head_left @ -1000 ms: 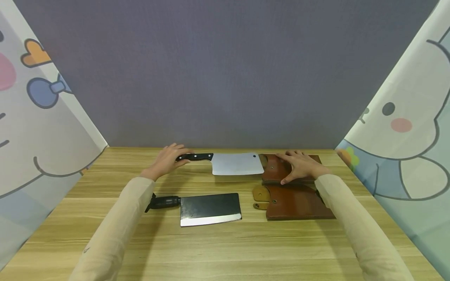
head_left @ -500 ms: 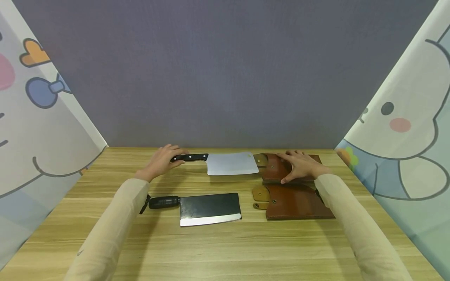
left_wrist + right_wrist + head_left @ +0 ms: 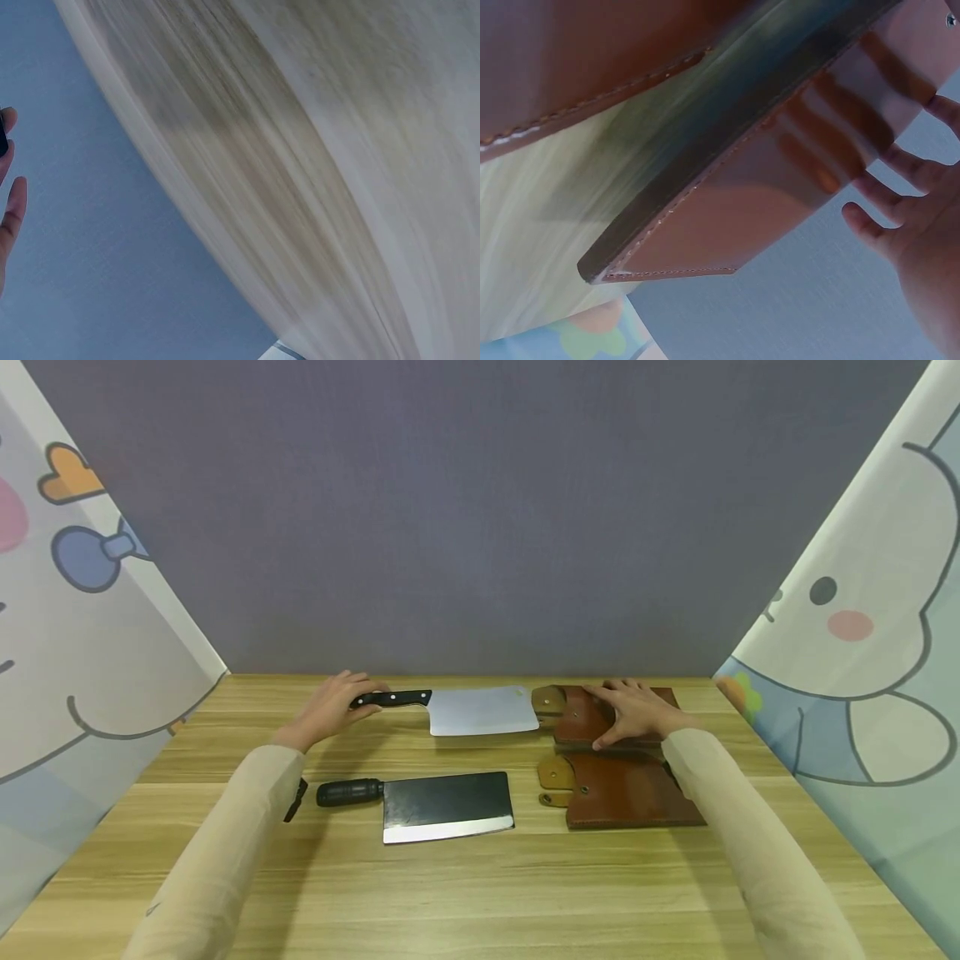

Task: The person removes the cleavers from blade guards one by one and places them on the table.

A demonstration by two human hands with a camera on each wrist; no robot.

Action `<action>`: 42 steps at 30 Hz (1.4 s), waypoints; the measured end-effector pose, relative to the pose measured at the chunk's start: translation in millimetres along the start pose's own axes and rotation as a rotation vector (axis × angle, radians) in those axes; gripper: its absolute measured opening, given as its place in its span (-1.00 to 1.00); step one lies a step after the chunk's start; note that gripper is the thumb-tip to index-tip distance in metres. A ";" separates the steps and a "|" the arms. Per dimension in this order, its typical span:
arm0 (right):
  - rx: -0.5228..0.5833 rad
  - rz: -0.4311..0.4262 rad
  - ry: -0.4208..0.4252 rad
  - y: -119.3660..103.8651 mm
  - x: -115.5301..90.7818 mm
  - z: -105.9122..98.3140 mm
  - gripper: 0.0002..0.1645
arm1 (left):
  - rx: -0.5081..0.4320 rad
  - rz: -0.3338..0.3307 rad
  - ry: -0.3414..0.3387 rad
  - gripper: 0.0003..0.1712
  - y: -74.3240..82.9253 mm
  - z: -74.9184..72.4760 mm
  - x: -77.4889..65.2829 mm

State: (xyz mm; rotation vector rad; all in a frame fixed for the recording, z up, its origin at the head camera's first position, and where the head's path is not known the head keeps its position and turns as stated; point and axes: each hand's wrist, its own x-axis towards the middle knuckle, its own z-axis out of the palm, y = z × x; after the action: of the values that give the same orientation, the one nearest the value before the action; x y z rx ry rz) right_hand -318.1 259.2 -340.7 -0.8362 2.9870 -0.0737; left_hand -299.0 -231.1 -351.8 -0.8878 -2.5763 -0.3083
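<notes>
In the head view my left hand (image 3: 327, 707) grips the black riveted handle of a cleaver (image 3: 483, 710), its bright blade pointing right. The blade tip lies beside the tan strap of a brown leather knife sheath (image 3: 576, 717). My right hand (image 3: 633, 712) holds that sheath across its width, thumb at the near edge and fingers at the far edge. Fingertips touch the sheath's far edge in the right wrist view (image 3: 727, 202). Only a few left fingers (image 3: 13, 214) show in the left wrist view; the blade is out of sight there.
A second cleaver (image 3: 448, 807) with a dark blade and black handle lies nearer on the wooden table (image 3: 465, 902). Right of it lies another brown sheath (image 3: 637, 793) with tan straps. A grey panel (image 3: 480, 527) stands behind; patterned walls flank both sides.
My left hand has drawn the bright cleaver to the left, uncovering more of the far sheath's strap. My right hand and that sheath have shifted slightly left.
</notes>
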 end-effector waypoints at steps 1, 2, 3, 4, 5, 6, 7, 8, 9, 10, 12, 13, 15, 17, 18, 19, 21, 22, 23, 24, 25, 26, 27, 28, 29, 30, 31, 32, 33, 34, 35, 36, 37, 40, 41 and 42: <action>0.000 0.003 -0.001 -0.2 0.7 0.2 0.26 | 0.001 -0.004 -0.005 -0.64 -0.7 -0.4 -1.1; 0.002 0.004 -0.001 -0.4 1.3 0.5 0.26 | 0.002 -0.007 -0.009 -0.64 -1.5 -0.6 -2.2; 0.004 0.006 -0.001 -0.3 2.1 1.2 0.26 | 0.002 -0.009 -0.013 -0.64 -2.4 -0.8 -3.3; 0.000 0.005 -0.001 -0.3 3.2 1.7 0.27 | -0.005 -0.014 -0.015 -0.64 -3.0 -0.9 -4.4; 0.000 0.007 -0.001 -0.2 4.1 2.5 0.27 | -0.009 -0.015 -0.017 -0.64 -4.1 -1.0 -5.5; 0.000 0.008 -0.001 0.0 4.9 3.4 0.27 | -0.014 -0.014 -0.016 -0.64 -5.1 -0.9 -6.6; 0.001 0.010 -0.002 0.0 5.7 4.1 0.27 | -0.017 -0.013 -0.016 -0.64 -6.1 -0.8 -7.8; -0.002 0.006 -0.001 0.0 6.2 4.7 0.27 | -0.020 -0.009 -0.015 -0.64 -7.5 -0.2 -9.1; 0.001 0.006 -0.002 -0.2 6.7 5.2 0.27 | -0.024 -0.006 -0.013 -0.64 -8.9 0.5 -10.3; 0.004 0.004 -0.003 -0.5 7.1 5.5 0.27 | -0.026 -0.006 -0.011 -0.64 -10.0 0.8 -11.6; 0.018 0.005 -0.007 -1.2 7.5 5.8 0.26 | -0.030 -0.009 -0.012 -0.64 -12.6 1.7 -14.1; 0.024 0.004 -0.010 -1.7 7.8 5.8 0.26 | -0.033 -0.010 -0.014 -0.64 -13.9 2.0 -15.3; 0.031 0.003 -0.014 -2.1 8.5 6.2 0.26 | -0.037 -0.016 -0.020 -0.64 -16.4 2.5 -17.5; 0.029 0.001 -0.016 -2.1 9.4 6.6 0.26 | -0.034 -0.019 -0.028 -0.65 -18.0 2.3 -19.8; 0.029 0.001 -0.018 -1.9 9.9 6.9 0.25 | -0.031 -0.020 -0.031 -0.65 -18.2 2.0 -21.0; 0.025 0.001 -0.018 -1.9 10.4 7.5 0.25 | -0.031 -0.020 -0.033 -0.65 -18.5 1.6 -22.2; 0.028 0.003 -0.022 -2.1 11.4 8.2 0.26 | -0.032 -0.019 -0.035 -0.66 -18.6 1.0 -24.4; 0.033 0.006 -0.026 -2.3 11.7 8.2 0.25 | -0.034 -0.018 -0.035 -0.66 -18.4 0.5 -25.6; 0.040 0.009 -0.029 -2.8 12.0 8.4 0.25 | -0.037 -0.016 -0.036 -0.66 -18.6 0.1 -26.7; 0.042 0.011 -0.033 -3.2 12.3 8.7 0.25 | -0.039 -0.013 -0.036 -0.66 -18.9 0.1 -27.8; 0.044 0.014 -0.036 -3.7 12.6 8.9 0.25 | -0.041 -0.011 -0.035 -0.66 -19.6 0.2 -28.9; 0.050 0.017 -0.040 -4.3 12.8 8.8 0.25 | -0.040 -0.010 -0.033 -0.66 -20.1 0.4 -30.0; 0.051 0.018 -0.043 -4.7 13.2 9.1 0.25 | -0.038 -0.008 -0.031 -0.65 -20.8 0.6 -31.4; 0.050 0.020 -0.047 -5.2 13.6 9.3 0.25 | -0.035 -0.007 -0.028 -0.65 -21.3 0.7 -32.7; 0.053 0.023 -0.050 -5.6 14.1 9.4 0.25 | -0.035 -0.006 -0.023 -0.65 -21.8 0.8 -34.0; 0.051 0.025 -0.053 -5.8 14.5 9.6 0.25 | -0.038 -0.006 -0.019 -0.65 -22.3 0.9 -35.0; 0.051 0.029 -0.057 -6.2 14.8 9.7 0.25 | -0.037 -0.006 -0.016 -0.65 -22.8 1.1 -36.1; 0.051 0.031 -0.061 -6.4 15.2 10.0 0.25 | -0.038 -0.006 -0.013 -0.65 -23.2 1.1 -37.2; 0.050 0.033 -0.065 -6.4 15.7 10.4 0.26 | -0.041 -0.006 -0.012 -0.65 -23.7 1.2 -38.2; 0.052 0.037 -0.068 -6.6 15.9 10.5 0.26 | -0.040 -0.008 -0.013 -0.65 -24.1 1.2 -39.1; 0.055 0.038 -0.070 -6.5 16.2 11.1 0.26 | -0.041 -0.009 -0.015 -0.64 -24.6 1.2 -39.9; 0.053 0.038 -0.072 -6.1 16.7 11.9 0.26 | -0.041 -0.013 -0.021 -0.64 -25.0 1.1 -40.6; 0.053 0.040 -0.075 -5.8 17.0 12.4 0.26 | -0.041 -0.018 -0.026 -0.64 -25.5 1.5 -41.2; 0.057 0.044 -0.082 -5.4 18.5 14.3 0.27 | -0.038 -0.026 -0.037 -0.64 -27.1 2.5 -42.4; 0.059 0.045 -0.083 -5.2 18.9 14.9 0.27 | -0.037 -0.026 -0.039 -0.64 -27.7 3.0 -42.9; 0.058 0.046 -0.084 -5.3 19.5 15.3 0.27 | -0.033 -0.025 -0.038 -0.64 -28.3 3.5 -43.3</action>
State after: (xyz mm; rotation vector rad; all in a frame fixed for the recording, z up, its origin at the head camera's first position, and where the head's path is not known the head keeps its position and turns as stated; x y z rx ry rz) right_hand -331.2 244.0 -356.2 -0.7457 2.9092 -0.1200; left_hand -286.6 -275.2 -376.0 -0.8817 -2.6266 -0.3451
